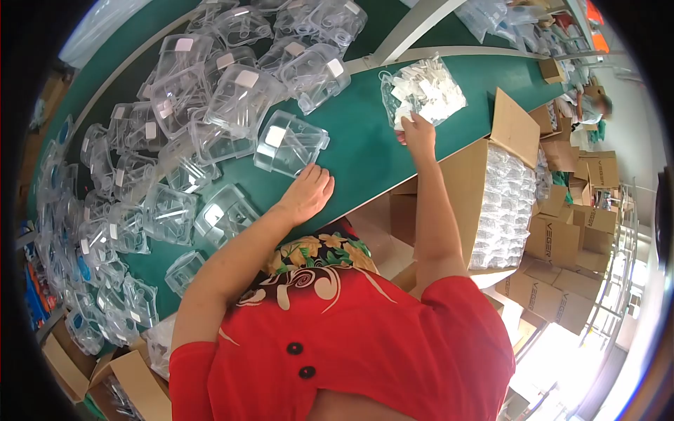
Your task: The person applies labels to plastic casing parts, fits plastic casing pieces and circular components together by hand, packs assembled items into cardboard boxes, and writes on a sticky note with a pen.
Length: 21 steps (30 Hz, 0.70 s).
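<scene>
On the green table, a clear plastic container [293,149] with a white rectangular label on it lies by my left hand [309,194]. The curled fingers of this hand grip its near edge. Farther right, my right hand [419,137] reaches to a clear plastic bag [456,104] full of small flat white pieces [430,88]. Its fingers are pinched together at the bag's near side, against the white pieces. Whether they hold one piece or the bag itself is hidden.
Many similar clear containers [235,98] are heaped along the left and back of the green table [365,158]. A grey metal post [414,31] stands at the back. Right of the table, an open carton [502,210] holds wrapped clear items; more cartons [554,295] and a person [593,109] are beyond.
</scene>
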Motion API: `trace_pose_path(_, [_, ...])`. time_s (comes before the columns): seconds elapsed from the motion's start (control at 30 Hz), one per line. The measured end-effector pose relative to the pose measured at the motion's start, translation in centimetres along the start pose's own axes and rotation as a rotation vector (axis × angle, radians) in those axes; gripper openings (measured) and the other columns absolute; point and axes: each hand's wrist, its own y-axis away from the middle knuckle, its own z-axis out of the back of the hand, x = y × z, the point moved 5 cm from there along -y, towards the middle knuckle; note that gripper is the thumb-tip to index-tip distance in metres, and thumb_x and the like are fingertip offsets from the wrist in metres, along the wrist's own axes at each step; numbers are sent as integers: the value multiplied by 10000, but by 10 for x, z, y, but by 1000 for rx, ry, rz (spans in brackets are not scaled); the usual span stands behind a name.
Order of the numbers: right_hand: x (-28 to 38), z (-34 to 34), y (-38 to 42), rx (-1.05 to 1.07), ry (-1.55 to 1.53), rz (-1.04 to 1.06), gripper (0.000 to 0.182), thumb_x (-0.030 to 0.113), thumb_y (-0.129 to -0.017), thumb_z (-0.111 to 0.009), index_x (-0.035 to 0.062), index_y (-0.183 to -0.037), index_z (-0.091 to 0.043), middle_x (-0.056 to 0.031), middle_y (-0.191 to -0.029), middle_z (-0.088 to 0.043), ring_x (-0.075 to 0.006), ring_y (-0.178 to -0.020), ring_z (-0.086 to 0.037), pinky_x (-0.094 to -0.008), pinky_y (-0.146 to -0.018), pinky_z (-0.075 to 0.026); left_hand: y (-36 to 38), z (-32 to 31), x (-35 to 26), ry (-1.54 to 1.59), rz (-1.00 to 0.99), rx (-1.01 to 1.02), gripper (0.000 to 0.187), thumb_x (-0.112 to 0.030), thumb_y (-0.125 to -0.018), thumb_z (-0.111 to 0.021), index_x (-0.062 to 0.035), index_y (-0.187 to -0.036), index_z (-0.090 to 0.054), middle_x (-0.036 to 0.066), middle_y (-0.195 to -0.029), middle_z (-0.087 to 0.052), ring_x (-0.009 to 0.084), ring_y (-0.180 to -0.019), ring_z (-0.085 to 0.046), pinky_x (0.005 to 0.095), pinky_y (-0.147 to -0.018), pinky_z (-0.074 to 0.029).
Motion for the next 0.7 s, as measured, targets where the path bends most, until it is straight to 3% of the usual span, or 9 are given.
trace_pose_path(0.07, [-27,-5,-37,159,305,43,409,155,-845,-598,36,-1236,-572,-108,-706,-665,-137,-531,-620,-262,-502,-506,-4,7,2,44,-11,-8,328,-126,-822,-511,18,-1107,-584,182,-1019,-525,349,-1013,-509,449,-968,-409])
trace_pose_path(0.17, [-26,-11,-39,97,409,36,432,161,-841,-598,90,-1266,-569,-109,-685,-662,-153,-505,-622,-277,-500,-508,-7,13,10,171,-19,16,275,-97,-803,-538,20,-1045,-597,134,-930,-513,311,-930,-521,415,-863,-453])
trace_pose_path(0.2, [-45,-15,-47,-12,526,180,379,161,-842,-602,70,-1209,-579,-112,-693,-665,-161,-527,-633,-284,-505,-508,-6,11,12,258,8,53,254,-74,-790,-553,14,-1023,-600,122,-918,-509,301,-914,-522,403,-830,-458])
trace_pose_path(0.33, [-36,-10,-19,-184,300,192,275,146,-851,-618,57,-1102,-550,-130,-737,-660,-172,-572,-642,-289,-540,-515,-10,27,19,625,261,-209,175,23,-786,-578,-11,-957,-594,98,-913,-508,245,-876,-529,359,-731,-457])
trace_pose_path(0.4, [-17,-6,-3,-156,23,87,233,139,-859,-622,52,-1055,-532,-140,-790,-660,-210,-612,-647,-307,-585,-526,-16,41,20,925,574,-232,147,51,-818,-552,-22,-940,-588,94,-905,-511,211,-851,-535,336,-722,-461])
trace_pose_path(0.47, [-14,-11,3,-32,-271,64,211,120,-877,-611,25,-1049,-534,-110,-759,-648,-169,-596,-629,-277,-540,-507,-12,35,28,1176,761,-207,101,15,-907,-494,-26,-966,-564,82,-954,-545,174,-854,-566,307,-751,-487])
trace_pose_path(0.57, [24,-25,31,261,-568,30,187,116,-889,-607,-7,-1015,-548,-67,-723,-631,-116,-565,-594,-250,-491,-477,-15,35,34,2030,887,-290,124,-9,-930,-473,-33,-1038,-527,90,-1065,-569,189,-924,-590,307,-817,-502])
trace_pose_path(0.63, [60,-50,67,473,-651,-1,164,110,-879,-618,21,-1005,-562,-51,-741,-627,-121,-556,-581,-255,-485,-469,-2,36,41,2057,874,-303,230,-203,-972,-445,-41,-1129,-492,119,-1147,-571,232,-1026,-590,388,-884,-496])
trace_pose_path(0.7, [89,-78,108,602,-250,28,183,128,-853,-656,30,-987,-580,-65,-727,-639,-118,-565,-591,-262,-494,-465,6,50,42,2160,980,-359,346,-340,-989,-418,-45,-1152,-500,115,-1140,-585,251,-1061,-583,435,-891,-491])
